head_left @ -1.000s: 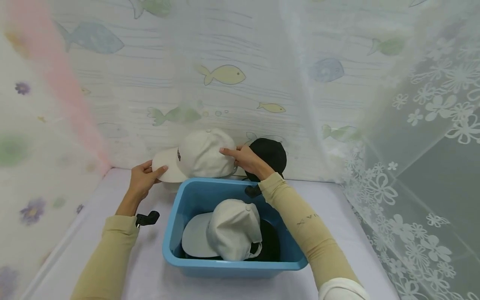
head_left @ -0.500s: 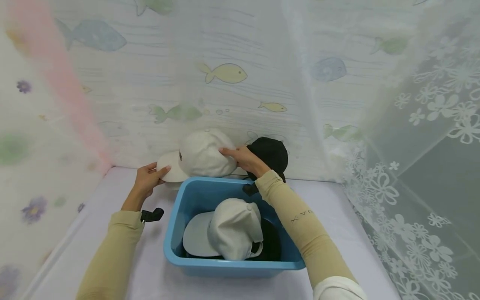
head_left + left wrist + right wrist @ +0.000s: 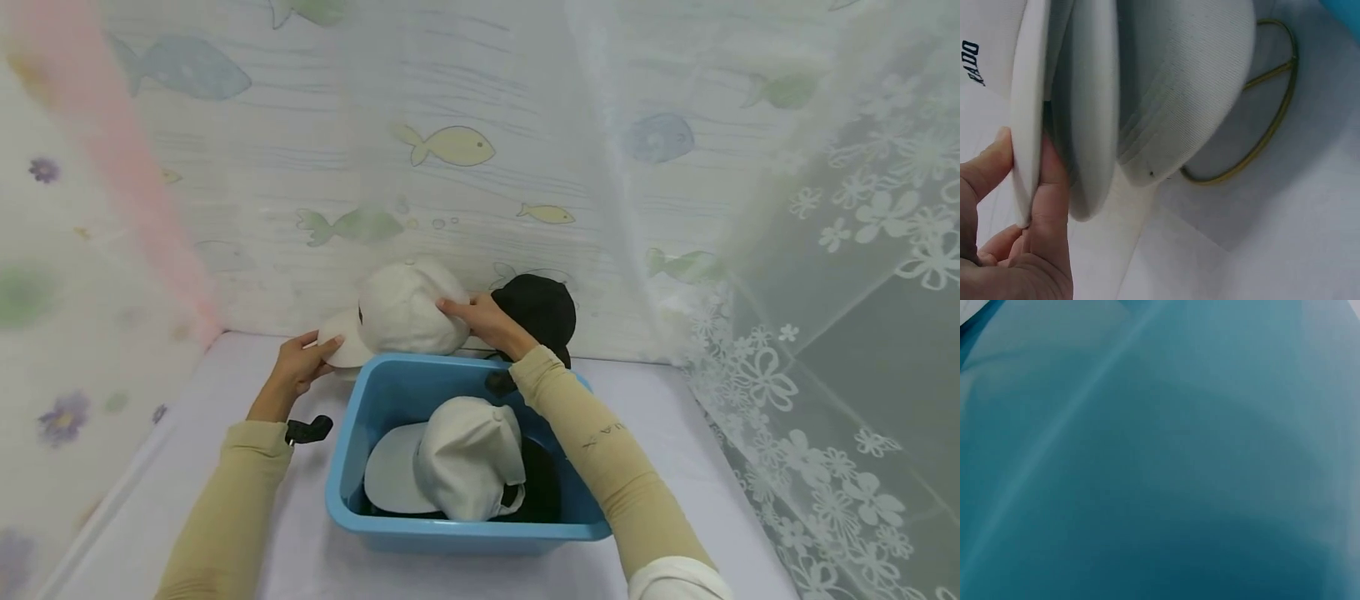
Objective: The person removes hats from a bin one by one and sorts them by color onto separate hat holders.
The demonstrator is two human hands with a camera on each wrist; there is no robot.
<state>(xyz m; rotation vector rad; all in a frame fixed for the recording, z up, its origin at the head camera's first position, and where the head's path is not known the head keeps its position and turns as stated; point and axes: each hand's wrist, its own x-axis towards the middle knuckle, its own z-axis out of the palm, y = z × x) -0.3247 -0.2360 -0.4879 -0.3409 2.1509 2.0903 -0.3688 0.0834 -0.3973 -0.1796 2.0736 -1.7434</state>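
Note:
At the back of the table, behind the blue bin, a white baseball cap tops a stack of caps. My left hand pinches the tip of its brim between thumb and fingers. In the left wrist view, that brim carries dark lettering nearby, and more pale brims hang beneath it, apart from my fingers. My right hand grips the rear of the crown, thumb on the outside and the other fingers mostly hidden. Only blue plastic of the bin fills the right wrist view.
A blue bin stands in front, holding a light grey cap over something black. A black cap sits right of the white one. A gold wire stand shows under the stacked brims. A fish-patterned curtain hangs close behind.
My left hand has shifted a little to the right, and the tip of the white cap's brim with it. My right hand keeps its hold on the crown, almost still.

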